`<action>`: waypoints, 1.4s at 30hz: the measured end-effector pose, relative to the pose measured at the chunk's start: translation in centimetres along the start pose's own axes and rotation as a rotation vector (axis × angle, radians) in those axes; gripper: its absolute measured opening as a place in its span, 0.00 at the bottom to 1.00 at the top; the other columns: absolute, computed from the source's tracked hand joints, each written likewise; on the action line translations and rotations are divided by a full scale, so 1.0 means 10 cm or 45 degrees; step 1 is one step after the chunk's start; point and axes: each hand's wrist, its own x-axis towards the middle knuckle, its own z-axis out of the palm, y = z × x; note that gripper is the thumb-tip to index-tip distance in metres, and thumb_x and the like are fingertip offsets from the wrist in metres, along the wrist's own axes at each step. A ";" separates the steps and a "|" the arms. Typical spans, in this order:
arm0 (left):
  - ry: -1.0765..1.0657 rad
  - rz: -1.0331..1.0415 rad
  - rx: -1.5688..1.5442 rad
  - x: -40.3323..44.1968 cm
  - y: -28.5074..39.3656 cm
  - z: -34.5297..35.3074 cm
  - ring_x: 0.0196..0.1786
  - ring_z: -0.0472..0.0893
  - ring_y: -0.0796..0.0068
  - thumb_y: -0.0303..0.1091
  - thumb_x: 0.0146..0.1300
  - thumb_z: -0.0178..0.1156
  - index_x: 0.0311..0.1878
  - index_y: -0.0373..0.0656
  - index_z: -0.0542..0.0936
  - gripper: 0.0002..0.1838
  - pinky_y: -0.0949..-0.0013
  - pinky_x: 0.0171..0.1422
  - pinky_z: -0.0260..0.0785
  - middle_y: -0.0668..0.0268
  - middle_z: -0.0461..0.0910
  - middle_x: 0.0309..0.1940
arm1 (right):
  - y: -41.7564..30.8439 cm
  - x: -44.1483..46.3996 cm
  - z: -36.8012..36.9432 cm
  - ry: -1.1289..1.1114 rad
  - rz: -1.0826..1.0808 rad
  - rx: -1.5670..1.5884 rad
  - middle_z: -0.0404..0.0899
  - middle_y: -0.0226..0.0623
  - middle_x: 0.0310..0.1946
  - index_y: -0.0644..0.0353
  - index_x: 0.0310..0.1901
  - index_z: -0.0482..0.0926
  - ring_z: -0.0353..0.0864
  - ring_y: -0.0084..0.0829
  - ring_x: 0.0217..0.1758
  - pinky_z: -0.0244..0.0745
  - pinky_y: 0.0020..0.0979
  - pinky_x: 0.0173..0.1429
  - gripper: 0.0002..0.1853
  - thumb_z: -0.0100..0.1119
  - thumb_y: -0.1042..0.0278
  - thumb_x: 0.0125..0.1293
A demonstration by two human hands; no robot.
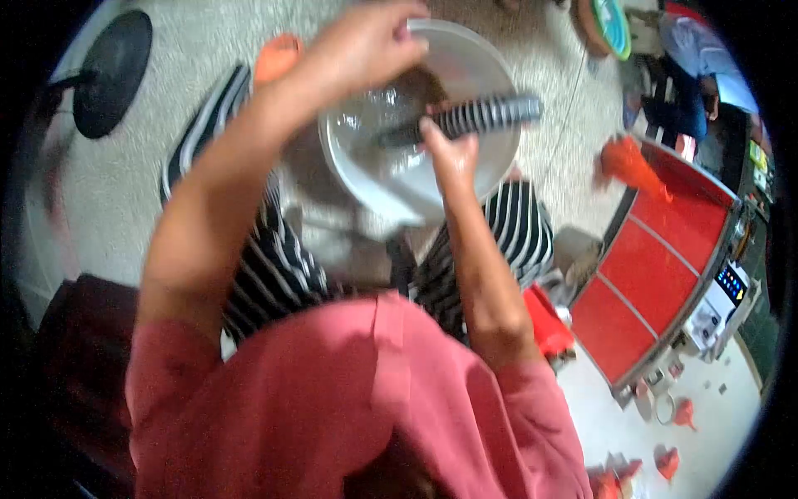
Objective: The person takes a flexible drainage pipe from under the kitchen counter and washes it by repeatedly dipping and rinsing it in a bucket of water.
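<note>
A large white bucket (339, 170) with water (366, 133) in it stands on the floor between my knees. My right hand (451, 150) is closed around a dark ribbed object (490, 115), long and narrow as seen from here, with pale ridges across it. It is held tilted over the bucket, its lower left end close to the water; whether it dips in I cannot tell. My left hand (391, 50) is above the bucket's far left rim, blurred, fingers apart and apparently holding nothing.
An orange item (279, 56) lies left of the bucket, and a round black base (114, 73) stands farther left. At right is a red-panelled counter (636, 274) with an orange bag (636, 166). Another person (698, 50) is at upper right, near a green basin (613, 29).
</note>
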 end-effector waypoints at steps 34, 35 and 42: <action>0.099 -0.022 -0.051 0.00 0.14 -0.07 0.36 0.80 0.60 0.40 0.53 0.59 0.46 0.43 0.77 0.18 0.62 0.42 0.72 0.59 0.80 0.31 | -0.38 -0.10 0.03 0.092 -0.143 0.102 0.75 0.31 0.35 0.62 0.43 0.74 0.73 0.22 0.34 0.71 0.25 0.40 0.15 0.63 0.78 0.52; 0.088 -0.024 -0.085 -0.05 0.24 -0.08 0.36 0.80 0.60 0.40 0.52 0.59 0.46 0.43 0.77 0.18 0.61 0.42 0.72 0.58 0.80 0.31 | -0.13 -0.14 -0.01 0.086 -0.143 0.101 0.75 0.32 0.36 0.62 0.43 0.74 0.74 0.23 0.35 0.71 0.25 0.41 0.16 0.64 0.77 0.51; 0.032 0.065 0.071 0.00 0.08 -0.06 0.32 0.78 0.69 0.41 0.55 0.60 0.50 0.45 0.74 0.20 0.67 0.38 0.71 0.63 0.78 0.31 | -0.27 -0.10 -0.01 0.090 0.133 -0.112 0.76 0.38 0.39 0.63 0.35 0.75 0.75 0.22 0.43 0.70 0.25 0.48 0.11 0.65 0.72 0.52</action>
